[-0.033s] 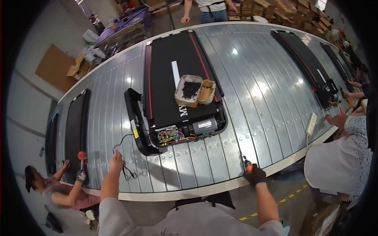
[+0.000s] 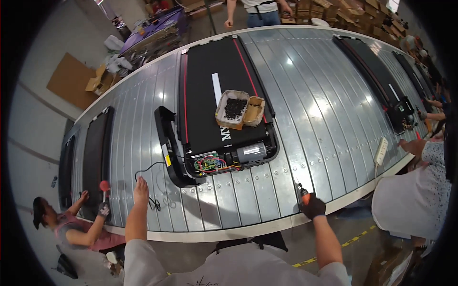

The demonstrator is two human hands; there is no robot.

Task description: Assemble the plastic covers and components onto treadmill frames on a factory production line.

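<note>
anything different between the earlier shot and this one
Nothing visibly changed. The left hand is flat on the metal conveyor by the black cable, the gloved right hand grips the orange-handled screwdriver, and the open-ended treadmill with its box of screws lies where it did.

On the worktop ahead of me lies a treadmill, its open motor bay nearest me. Two boxes sit side by side on its belt. My left hand rests beside a cable, left of the bay; my right hand sits at the near edge, well right of it
</note>
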